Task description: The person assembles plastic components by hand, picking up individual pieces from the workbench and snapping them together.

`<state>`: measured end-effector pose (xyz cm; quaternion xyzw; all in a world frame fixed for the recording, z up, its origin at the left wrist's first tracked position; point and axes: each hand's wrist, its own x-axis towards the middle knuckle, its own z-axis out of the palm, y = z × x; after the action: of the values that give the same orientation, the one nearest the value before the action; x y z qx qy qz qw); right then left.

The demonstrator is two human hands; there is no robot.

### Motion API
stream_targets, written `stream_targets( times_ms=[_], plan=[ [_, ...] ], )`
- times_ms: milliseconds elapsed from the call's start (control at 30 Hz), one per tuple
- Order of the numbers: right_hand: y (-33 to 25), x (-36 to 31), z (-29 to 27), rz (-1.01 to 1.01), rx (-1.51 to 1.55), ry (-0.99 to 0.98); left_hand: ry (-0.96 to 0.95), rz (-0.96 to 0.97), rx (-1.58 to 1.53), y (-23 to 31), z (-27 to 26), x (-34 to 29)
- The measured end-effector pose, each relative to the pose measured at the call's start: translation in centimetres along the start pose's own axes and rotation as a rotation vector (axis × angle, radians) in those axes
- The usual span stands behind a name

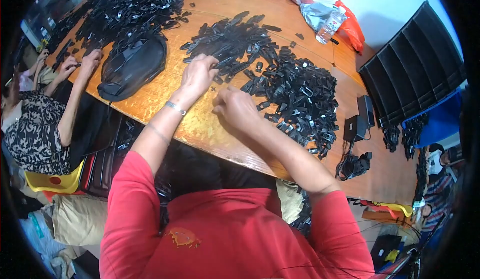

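Note:
My left hand [199, 75] is at the near edge of a heap of long black plastic pieces [220, 41], its fingers curled together over the wooden table. Whatever it may pinch is hidden by the fingers. To its right, my right hand [237, 107] is closed too, thumb and fingertips drawn in and facing the left hand; anything in them cannot be made out. A tiny dark piece [213, 88] lies on the table between the two hands. Beyond my right hand spreads a second heap of short black plastic parts with shiny bits [305, 94].
A black mesh-like bag [135, 69] lies left of my hands, before a large dark heap [135, 9]. Another person's hand [91, 61] works at the left edge. Black boxes with cables [355, 128], a plastic bottle [331, 25] and a black chair [412, 61] stand right.

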<state>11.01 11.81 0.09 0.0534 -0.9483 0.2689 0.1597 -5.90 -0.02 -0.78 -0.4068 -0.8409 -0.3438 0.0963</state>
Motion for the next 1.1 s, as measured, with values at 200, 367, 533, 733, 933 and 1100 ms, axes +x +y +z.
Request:
stream_targets(
  times_ms=[200,367,533,733,933,1100],
  plan=[
    [-0.8,-1.1,-1.4,0.318,0.051,-0.099,-0.027,-0.049,0.068,-0.1,2.6,1.8],
    [-0.4,-1.7,0.2,0.279,-0.039,-0.011,-0.069,-0.122,-0.011,-0.9,1.6,1.5],
    [0.1,-2.4,-0.7,0.216,-0.061,-0.095,-0.098,-0.197,-0.059,-1.9,-1.0,-1.4],
    [-2.3,-3.7,-3.5,0.092,-0.036,-0.213,0.008,-0.244,-0.017,-3.2,-3.9,-5.8],
    [-1.9,-4.1,-3.1,-0.006,-0.134,-0.288,0.008,-0.196,-0.013,0.0,-5.5,-9.5],
    [-2.9,-4.0,-3.1,-0.022,-0.169,-0.285,-0.034,0.054,0.244,1.2,-7.4,-7.9]
  ],
)
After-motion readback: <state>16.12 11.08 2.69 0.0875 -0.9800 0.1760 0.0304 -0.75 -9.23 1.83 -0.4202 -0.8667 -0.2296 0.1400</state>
